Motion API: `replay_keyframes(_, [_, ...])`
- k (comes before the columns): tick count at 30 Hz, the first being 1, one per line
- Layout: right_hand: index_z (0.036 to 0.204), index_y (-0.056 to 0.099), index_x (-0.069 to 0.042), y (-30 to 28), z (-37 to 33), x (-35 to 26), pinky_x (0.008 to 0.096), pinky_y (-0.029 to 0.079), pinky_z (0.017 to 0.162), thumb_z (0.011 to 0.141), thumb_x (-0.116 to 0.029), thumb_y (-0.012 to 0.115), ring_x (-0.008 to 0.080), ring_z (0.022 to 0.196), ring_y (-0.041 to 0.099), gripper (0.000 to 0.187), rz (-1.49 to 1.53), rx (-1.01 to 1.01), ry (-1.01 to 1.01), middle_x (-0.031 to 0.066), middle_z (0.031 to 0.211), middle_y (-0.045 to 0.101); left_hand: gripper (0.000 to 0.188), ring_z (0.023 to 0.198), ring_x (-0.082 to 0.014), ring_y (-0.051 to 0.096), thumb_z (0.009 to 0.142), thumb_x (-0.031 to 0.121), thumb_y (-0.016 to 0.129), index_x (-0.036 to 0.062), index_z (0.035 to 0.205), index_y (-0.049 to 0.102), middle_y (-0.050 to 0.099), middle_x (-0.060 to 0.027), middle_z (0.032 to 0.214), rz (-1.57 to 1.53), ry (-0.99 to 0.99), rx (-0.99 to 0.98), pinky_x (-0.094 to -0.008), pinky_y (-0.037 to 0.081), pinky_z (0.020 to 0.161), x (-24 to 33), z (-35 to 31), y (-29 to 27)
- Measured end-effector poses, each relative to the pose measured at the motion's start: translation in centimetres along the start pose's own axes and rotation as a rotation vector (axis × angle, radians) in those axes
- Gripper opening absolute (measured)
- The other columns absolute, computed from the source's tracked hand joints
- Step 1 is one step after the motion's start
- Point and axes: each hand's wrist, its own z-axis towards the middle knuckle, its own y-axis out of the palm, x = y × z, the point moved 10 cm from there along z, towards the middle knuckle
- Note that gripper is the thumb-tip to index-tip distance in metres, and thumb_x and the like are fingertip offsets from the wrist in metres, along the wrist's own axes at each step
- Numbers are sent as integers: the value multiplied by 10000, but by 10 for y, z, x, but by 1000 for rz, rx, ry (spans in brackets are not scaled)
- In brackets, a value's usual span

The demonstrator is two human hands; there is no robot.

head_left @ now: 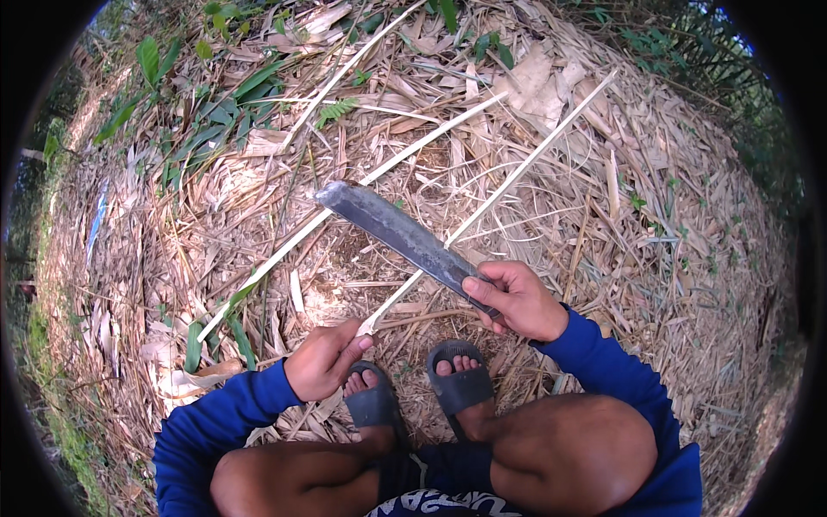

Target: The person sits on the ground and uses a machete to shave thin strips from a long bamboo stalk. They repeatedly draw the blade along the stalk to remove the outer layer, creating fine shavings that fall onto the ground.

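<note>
While squatting, right hand grips flat grey machete, left hand pinches pale bamboo strip.

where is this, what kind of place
Outdoors, probably a bamboo grove or a clearing at the edge of brush. The ground is covered in dry husks and leaves, with green plants behind. The right hand grips a machete over a split strip that the left hand holds.

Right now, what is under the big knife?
Under the knife blade a pale bamboo strip crosses, its near end held by the left hand. Below that lie dry leaves. The right hand covers the handle, so it cannot be seen.
</note>
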Motion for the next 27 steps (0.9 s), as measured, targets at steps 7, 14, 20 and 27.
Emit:
replay_keyframes(7, [815, 586, -34, -36, -3, 0, 190, 384, 375, 949, -307, 580, 46, 407, 483, 305, 78, 89, 21, 5, 540, 536, 232, 581, -405, 523, 967, 190, 502, -14, 857, 511, 499, -206, 604, -54, 27, -14, -418, 399, 538, -16, -13, 0])
replay_keyframes(14, [788, 505, -74, -162, -20, -19, 226, 387, 349, 968, -305, 533, 97, 365, 453, 294, 322, 483, -53, 34, 526, 508, 219, 558, -355, 552, 950, 213, 537, 1, 911, 571, 508, -164, 578, 5, -87, -129, -393, 431, 548, -67, -65, 19])
replay_keyframes(20, [853, 533, -46, -98, -16, -25, 201, 375, 398, 987, -275, 505, 77, 417, 478, 266, 117, 284, -78, 34, 563, 532, 320, 528, -69, 446, 1000, 176, 451, 33, 1285, 419, 489, 4, 613, -504, -176, -64, -232, 368, 499, -51, -46, 22])
replay_keyframes(27, [844, 571, -30, 55, -2, -19, 205, 450, 454, 958, -275, 554, 68, 494, 556, 271, -115, -154, -57, 16, 596, 568, 239, 493, -59, 421, 1025, 208, 393, 34, 1142, 507, 485, 6, 625, -572, -116, -75, -225, 365, 462, -7, 14, 8])
